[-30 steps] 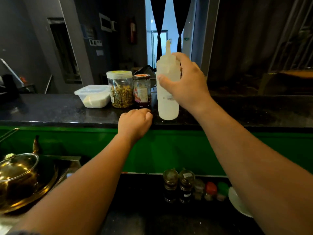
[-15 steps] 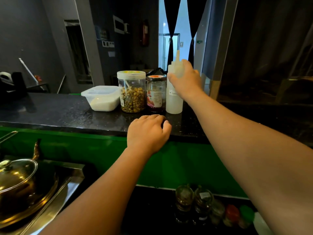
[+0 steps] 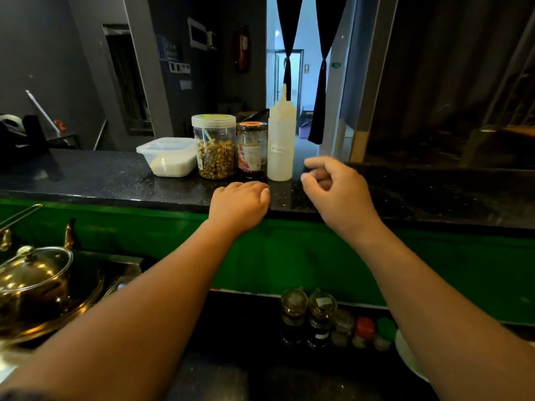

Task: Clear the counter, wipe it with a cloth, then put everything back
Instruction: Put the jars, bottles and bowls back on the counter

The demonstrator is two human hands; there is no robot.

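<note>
**Four containers lined up on the counter, both hands free of them**

The long black speckled stone counter (image 3: pixel 86 180) runs across the view from nine to three o'clock, above a glossy green front panel (image 3: pixel 289 256); a lidded, polished gold metal pot (image 3: pixel 34 279) sits low at eight o'clock.

The right hand (image 3: pixel 335 186) hovers over the counter at about one o'clock, fingers loosely spread and thumb apart, gripping nothing; it is near the bottle but clear of it. The left hand (image 3: pixel 238 204) rests on the counter's near edge at twelve o'clock, fingers curled under into a loose fist; nothing shows inside it.

The containers stand upright in a row behind the left hand. At that hand's eleven o'clock is the clear rectangular plastic tub (image 3: pixel 170 156) with white contents. Just to its right stand the clear plastic jar with a pale lid (image 3: pixel 215 149), half full of yellow-green dried bits, and then the tall translucent white squeeze bottle (image 3: pixel 280 146) at one o'clock; the small glass jar with an orange-rimmed lid (image 3: pixel 252 150) sits between these two.

At five o'clock, on a lower dark shelf, small spice bottles (image 3: pixel 318 316) stand together.
</note>
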